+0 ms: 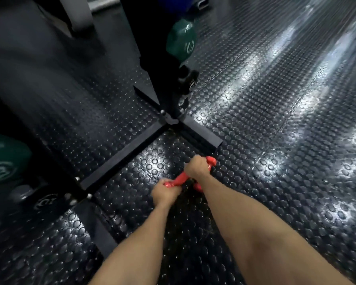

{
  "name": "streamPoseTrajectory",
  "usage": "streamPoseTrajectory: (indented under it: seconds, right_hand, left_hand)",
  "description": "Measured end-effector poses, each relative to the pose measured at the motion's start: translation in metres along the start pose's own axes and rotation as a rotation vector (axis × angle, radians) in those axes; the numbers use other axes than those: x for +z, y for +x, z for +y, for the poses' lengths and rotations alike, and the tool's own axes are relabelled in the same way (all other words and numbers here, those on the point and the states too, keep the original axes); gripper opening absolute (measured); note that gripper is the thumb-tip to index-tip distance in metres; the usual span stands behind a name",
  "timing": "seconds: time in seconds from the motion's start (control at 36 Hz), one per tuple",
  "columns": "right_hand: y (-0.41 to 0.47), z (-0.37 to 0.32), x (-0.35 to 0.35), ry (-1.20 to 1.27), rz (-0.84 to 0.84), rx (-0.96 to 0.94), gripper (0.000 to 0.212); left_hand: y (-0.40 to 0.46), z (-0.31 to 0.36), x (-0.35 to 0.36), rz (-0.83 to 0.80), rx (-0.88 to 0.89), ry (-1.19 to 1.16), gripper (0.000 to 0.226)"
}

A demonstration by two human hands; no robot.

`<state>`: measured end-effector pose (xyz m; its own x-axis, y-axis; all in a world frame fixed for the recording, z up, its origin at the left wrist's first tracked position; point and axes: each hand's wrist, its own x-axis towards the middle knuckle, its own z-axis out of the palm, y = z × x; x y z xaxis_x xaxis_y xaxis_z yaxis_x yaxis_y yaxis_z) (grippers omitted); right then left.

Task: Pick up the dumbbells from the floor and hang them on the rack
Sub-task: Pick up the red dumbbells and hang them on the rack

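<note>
Gripping two red dumbbells (180, 179) near the rack (152, 68): left hand (165, 192) and right hand (195, 166) each clenching one.

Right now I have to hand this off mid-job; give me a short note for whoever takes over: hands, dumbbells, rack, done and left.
Left hand: closed on a red dumbbell that runs up toward the right hand.
Right hand: closed on a second red dumbbell; a red end also shows below the right wrist.
Both are low over the studded floor, just in front of the rack base; whether they are lifted clear cannot be told.
Rack: green dumbbell and dark ones already hung on the post.
Done: both red ones gripped.
Left: raise them and hang them on free rack pegs.
</note>
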<state>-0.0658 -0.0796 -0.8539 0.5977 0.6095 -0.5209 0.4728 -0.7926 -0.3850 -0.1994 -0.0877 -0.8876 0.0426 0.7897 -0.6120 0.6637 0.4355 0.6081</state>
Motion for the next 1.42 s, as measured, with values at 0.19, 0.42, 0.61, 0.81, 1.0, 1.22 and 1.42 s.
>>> streamPoseTrajectory:
  seconds: [0.19,0.42,0.61,0.81,1.0,1.22,1.42]
  right_hand:
    - [-0.081,-0.038,-0.110,0.633,0.021,0.165,0.031]
    - [-0.215,-0.116,-0.270,0.940,-0.020,0.197,0.020]
    - [-0.316,-0.176,-0.392,0.909,0.077,0.177,0.028]
    - [-0.420,-0.254,-0.498,0.995,0.125,0.131,0.028]
    - [-0.498,-0.321,-0.548,1.149,0.140,0.075,0.042]
    - [-0.564,-0.401,-0.568,1.300,0.164,-0.033,0.032]
    - [-0.617,-0.467,-0.575,1.395,0.217,-0.137,0.045]
  left_hand:
    - [-0.068,0.116,-0.093,0.037,0.037,-0.347,0.021]
    - [-0.212,0.244,-0.191,0.001,0.060,-0.375,0.029]
    - [-0.323,0.347,-0.273,0.161,0.080,-0.457,0.036]
    - [-0.421,0.425,-0.375,0.258,0.177,-0.483,0.054]
    - [-0.485,0.466,-0.465,0.342,0.316,-0.521,0.051]
    - [-0.532,0.478,-0.552,0.629,0.516,-0.572,0.047]
    - [-0.550,0.500,-0.637,0.754,0.637,-0.632,0.030]
